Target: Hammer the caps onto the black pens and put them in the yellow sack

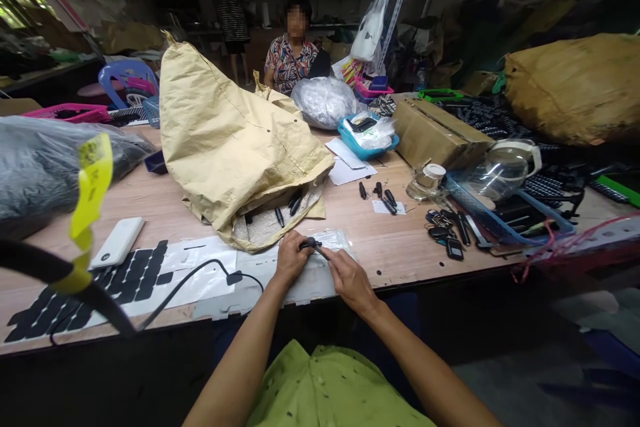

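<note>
My left hand [290,257] is closed on a small black plastic part [311,242] above the table's front edge. In my right hand [350,278] is a thin dark rod-like piece [323,253], its tip meeting the black part; its kind is too small to make out. Just beyond my hands lies the open mouth of a large tan sack [235,140], with several black pieces [296,203] in it. A grey-white sheet [265,280] lies under my hands. More black pieces [389,200] rest to the right, partly on a small white paper.
A white power bank [118,242] and black die-cut sheets [135,273] lie left. Keys [454,248], a glass jar [425,181], a blue basket [505,213] and a cardboard box [440,130] stand right. A cable [195,280] crosses the left side. A person [293,57] sits opposite.
</note>
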